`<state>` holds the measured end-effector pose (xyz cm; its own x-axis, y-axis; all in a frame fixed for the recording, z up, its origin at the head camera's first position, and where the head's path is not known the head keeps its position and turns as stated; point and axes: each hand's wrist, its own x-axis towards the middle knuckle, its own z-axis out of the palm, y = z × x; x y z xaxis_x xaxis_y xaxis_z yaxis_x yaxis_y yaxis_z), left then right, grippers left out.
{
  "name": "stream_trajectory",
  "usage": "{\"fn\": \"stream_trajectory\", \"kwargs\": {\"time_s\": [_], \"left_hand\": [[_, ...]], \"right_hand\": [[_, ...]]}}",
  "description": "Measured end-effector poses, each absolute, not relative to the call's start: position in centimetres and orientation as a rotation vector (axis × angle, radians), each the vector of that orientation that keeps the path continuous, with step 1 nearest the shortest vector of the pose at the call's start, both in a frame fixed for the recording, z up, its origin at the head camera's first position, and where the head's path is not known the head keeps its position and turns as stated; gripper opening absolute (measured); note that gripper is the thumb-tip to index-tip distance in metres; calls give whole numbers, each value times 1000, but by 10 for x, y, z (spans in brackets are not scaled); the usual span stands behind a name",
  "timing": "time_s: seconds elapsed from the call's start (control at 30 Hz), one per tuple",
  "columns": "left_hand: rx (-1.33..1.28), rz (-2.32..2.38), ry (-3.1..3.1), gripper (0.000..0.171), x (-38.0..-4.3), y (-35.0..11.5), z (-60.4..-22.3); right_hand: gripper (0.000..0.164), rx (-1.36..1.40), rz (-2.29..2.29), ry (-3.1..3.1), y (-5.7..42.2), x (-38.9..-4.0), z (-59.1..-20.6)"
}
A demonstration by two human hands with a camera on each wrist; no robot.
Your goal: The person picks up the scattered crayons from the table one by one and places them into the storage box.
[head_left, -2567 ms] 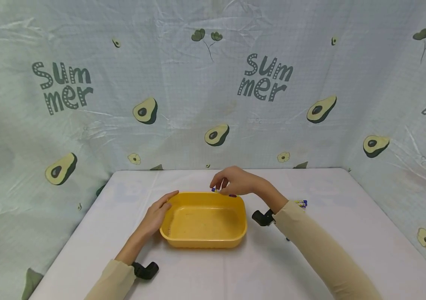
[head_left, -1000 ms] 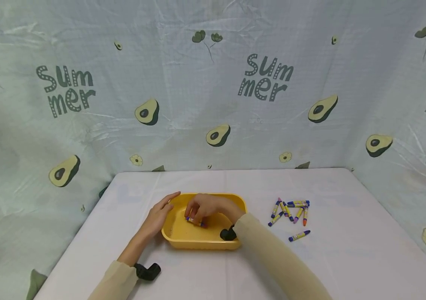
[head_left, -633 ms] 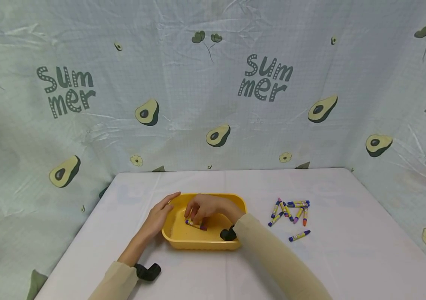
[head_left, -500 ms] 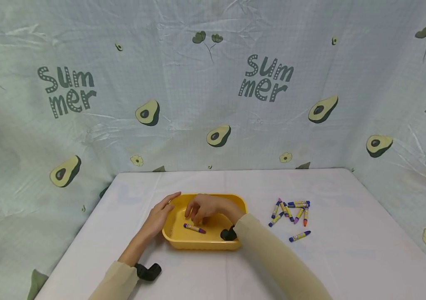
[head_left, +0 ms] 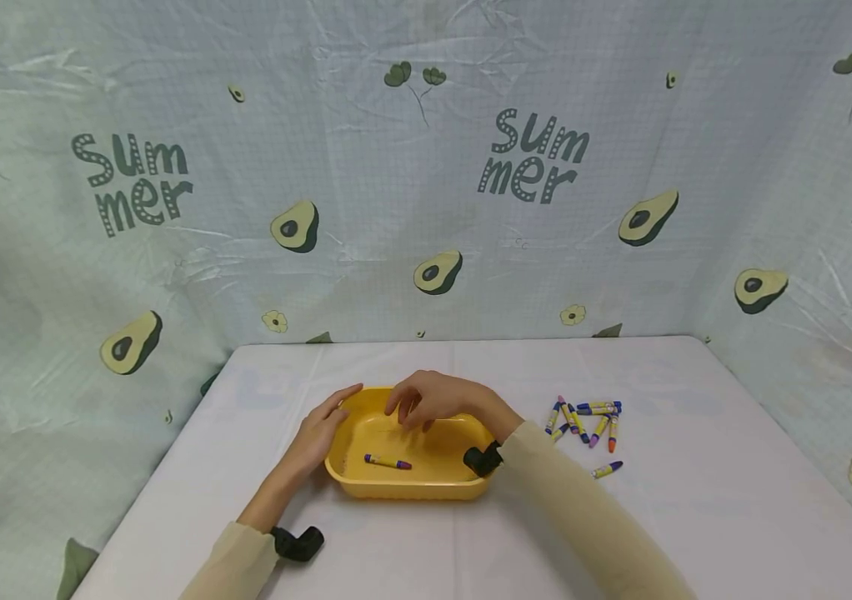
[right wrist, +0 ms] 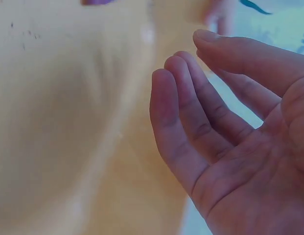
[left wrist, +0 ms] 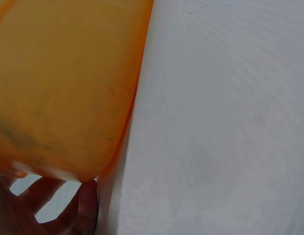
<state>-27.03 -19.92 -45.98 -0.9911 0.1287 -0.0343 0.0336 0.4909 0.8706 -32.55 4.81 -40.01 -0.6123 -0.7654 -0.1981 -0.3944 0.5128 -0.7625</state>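
The yellow plastic tray (head_left: 414, 488) sits on the white table, and my left hand (head_left: 315, 435) holds its left end, thumb at the rim. In the left wrist view the fingers (left wrist: 85, 208) touch the outer wall of the tray (left wrist: 68, 88). My right hand (head_left: 433, 398) hovers over the tray's back part, holding nothing. Its relaxed, slightly bent fingers (right wrist: 164, 100) show in the right wrist view, thumb apart from them. One crayon (head_left: 388, 462) with a purple tip and a yellow and blue wrapper lies on the tray floor.
Several loose crayons (head_left: 598, 408) lie in a group on the table to the right of the tray. A single crayon (head_left: 607, 469) lies nearer the front, partly hidden by the right sleeve (head_left: 583, 500). A printed curtain (head_left: 366, 200) hangs behind the table.
My right hand brought a crayon into the tray, let it go on the floor, then rose toward the back right. The left hand has stayed at the tray's left end.
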Motion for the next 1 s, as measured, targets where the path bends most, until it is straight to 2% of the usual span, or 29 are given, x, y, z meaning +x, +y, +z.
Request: {"fn": "stream_trajectory", "kwargs": {"time_s": [0.27, 0.57, 0.77, 1.0], "left_hand": [[137, 1563, 2604, 49, -270, -200, -460], [139, 1568, 2606, 49, -269, -200, -460], [133, 1577, 2593, 50, -269, -199, -459], [133, 1574, 2596, 49, -271, -199, -460]], "right_hand": [[32, -987, -955, 2313, 96, -324, -369], [29, -900, -965, 2427, 169, -318, -353], [29, -802, -943, 2490, 216, -315, -357], [28, -837, -869, 2527, 261, -304, -376]]}}
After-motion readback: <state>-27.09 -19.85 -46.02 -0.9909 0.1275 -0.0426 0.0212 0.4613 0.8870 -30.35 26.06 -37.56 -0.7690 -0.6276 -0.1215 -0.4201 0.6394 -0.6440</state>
